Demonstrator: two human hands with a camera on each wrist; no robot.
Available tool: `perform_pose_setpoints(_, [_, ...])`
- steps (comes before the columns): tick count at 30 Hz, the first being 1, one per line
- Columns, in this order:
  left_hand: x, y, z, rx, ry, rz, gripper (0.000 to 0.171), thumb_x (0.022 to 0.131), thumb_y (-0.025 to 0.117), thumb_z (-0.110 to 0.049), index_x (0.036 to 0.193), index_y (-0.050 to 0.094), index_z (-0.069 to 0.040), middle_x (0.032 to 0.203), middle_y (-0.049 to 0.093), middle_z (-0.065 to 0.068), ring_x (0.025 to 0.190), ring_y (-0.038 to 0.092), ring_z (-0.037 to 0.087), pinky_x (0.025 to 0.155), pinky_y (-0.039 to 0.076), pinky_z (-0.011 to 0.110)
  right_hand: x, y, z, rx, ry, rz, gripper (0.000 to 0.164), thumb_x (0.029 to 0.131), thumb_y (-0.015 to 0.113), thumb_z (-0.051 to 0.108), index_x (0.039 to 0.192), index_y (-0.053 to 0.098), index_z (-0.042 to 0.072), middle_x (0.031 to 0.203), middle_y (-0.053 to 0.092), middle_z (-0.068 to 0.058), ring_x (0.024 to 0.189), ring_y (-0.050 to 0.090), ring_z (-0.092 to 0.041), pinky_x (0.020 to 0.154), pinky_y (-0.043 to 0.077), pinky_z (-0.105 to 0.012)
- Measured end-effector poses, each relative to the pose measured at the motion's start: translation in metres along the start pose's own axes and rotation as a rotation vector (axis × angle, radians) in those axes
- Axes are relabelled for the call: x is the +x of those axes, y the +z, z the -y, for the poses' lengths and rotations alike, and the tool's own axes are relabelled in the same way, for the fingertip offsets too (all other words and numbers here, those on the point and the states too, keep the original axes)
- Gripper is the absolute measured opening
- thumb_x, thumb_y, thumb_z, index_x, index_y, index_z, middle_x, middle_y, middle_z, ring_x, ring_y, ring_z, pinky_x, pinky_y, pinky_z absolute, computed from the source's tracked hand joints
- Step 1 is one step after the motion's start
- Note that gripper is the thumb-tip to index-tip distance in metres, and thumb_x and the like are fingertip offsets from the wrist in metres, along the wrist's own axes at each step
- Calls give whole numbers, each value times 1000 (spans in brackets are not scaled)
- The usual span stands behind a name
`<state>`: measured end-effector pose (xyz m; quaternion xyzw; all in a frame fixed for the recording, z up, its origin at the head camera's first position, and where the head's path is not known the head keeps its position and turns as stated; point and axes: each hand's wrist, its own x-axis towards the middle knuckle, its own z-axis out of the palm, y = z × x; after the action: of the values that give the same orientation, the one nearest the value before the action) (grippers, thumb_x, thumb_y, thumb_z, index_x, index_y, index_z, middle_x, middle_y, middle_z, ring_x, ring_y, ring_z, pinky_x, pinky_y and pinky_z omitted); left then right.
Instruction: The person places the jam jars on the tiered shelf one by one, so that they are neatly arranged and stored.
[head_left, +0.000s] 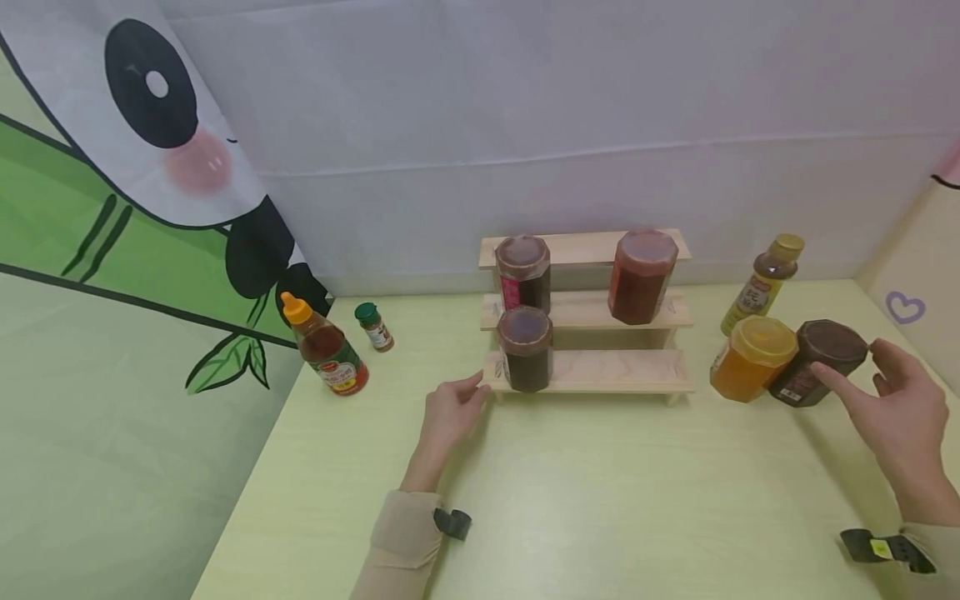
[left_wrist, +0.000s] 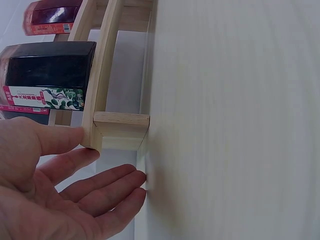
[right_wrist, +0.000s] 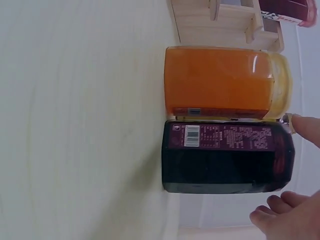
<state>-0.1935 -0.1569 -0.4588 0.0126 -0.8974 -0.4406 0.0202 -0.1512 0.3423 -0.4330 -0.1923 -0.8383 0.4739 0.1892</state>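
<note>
My left hand (head_left: 452, 410) pinches the left end of the lowest tier of a wooden step rack (head_left: 615, 372), thumb and index finger at its corner in the left wrist view. A dark jar with a floral label (left_wrist: 45, 75) stands on that tier, close to the hand. On the right, my right hand (head_left: 896, 408) is around the lid end of a dark purple-labelled jar (head_left: 813, 367), thumb and fingers spread apart. In the right wrist view, the fingertips (right_wrist: 262, 217) are apart from that jar. An amber jar with a yellow lid (head_left: 752, 360) stands right beside it.
Higher on the rack are a dark jar (head_left: 534, 287) and a reddish-brown jar (head_left: 643, 279). A yellow-capped bottle (head_left: 757, 287) stands behind the amber jar. At the table's left are an orange-capped sauce bottle (head_left: 335, 358) and a green-capped shaker (head_left: 377, 329). White cloth hangs behind.
</note>
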Motion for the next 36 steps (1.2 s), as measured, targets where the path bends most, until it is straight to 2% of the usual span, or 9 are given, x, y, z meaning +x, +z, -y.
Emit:
perform_pose_setpoints(4, [0, 0, 0, 2, 5, -1, 36, 93, 63, -33, 123, 65, -14, 100, 71, 6, 89, 68, 22, 73, 54, 37, 4, 1, -7, -10, -42, 58, 81, 84, 75, 26, 148, 30, 5, 151, 31, -9, 136, 29, -12, 96, 25, -8])
perform_pose_setpoints(7, [0, 0, 1, 3, 6, 0, 36, 93, 63, -33, 123, 65, -14, 100, 71, 5, 89, 68, 21, 72, 54, 36, 7, 0, -13, -12, -80, 103, 79, 83, 76, 22, 148, 33, 7, 149, 35, -6, 135, 30, -10, 97, 24, -8])
perform_pose_setpoints(13, [0, 0, 0, 4, 1, -4, 36, 93, 63, -33, 123, 65, -15, 100, 71, 5, 89, 67, 21, 71, 54, 35, 13, 1, -19, -54, -122, 183, 81, 82, 78, 24, 148, 33, 9, 149, 35, -7, 134, 31, -15, 109, 23, -32])
perform_pose_setpoints(16, [0, -1, -1, 6, 7, -4, 36, 93, 63, -32, 123, 65, -14, 100, 71, 6, 88, 68, 21, 70, 54, 35, 16, 1, -22, -34, -136, 211, 81, 81, 78, 22, 148, 34, 10, 147, 39, -2, 131, 35, -8, 105, 26, -21])
perform_pose_setpoints(18, [0, -1, -1, 6, 10, -1, 36, 93, 63, -32, 123, 65, -13, 100, 71, 6, 87, 68, 22, 69, 54, 35, 19, 2, -23, -6, -142, 226, 81, 80, 79, 19, 148, 35, 12, 140, 45, 6, 124, 40, 0, 96, 30, -10])
perform_pose_setpoints(20, [0, -1, -1, 5, 11, 2, 36, 93, 63, -32, 124, 65, -13, 100, 71, 6, 87, 68, 22, 69, 54, 35, 22, 2, -24, 27, -142, 239, 79, 79, 80, 15, 146, 38, 13, 128, 50, 14, 112, 45, 7, 83, 35, -4])
perform_pose_setpoints(25, [0, -1, -1, 1, 1, 7, 36, 93, 63, -32, 124, 65, -13, 100, 71, 6, 87, 68, 22, 68, 54, 34, 26, 4, -27, 60, -133, 278, 77, 77, 82, 13, 142, 42, 13, 104, 48, 27, 90, 46, 12, 70, 40, -5])
perform_pose_setpoints(30, [-1, -1, -1, 1, -8, 10, 37, 93, 63, -34, 124, 65, -14, 100, 71, 6, 88, 68, 22, 70, 54, 34, 31, 6, -30, 30, -119, 273, 77, 76, 83, 18, 141, 43, 15, 102, 48, 28, 88, 46, 11, 69, 40, -6])
perform_pose_setpoints(36, [-1, -1, -2, 1, -7, 9, 36, 93, 63, -32, 124, 65, -13, 99, 71, 5, 88, 68, 22, 69, 54, 34, 35, 6, -33, 55, -120, 266, 71, 76, 83, 17, 137, 49, 20, 101, 50, 29, 89, 47, 13, 69, 39, -5])
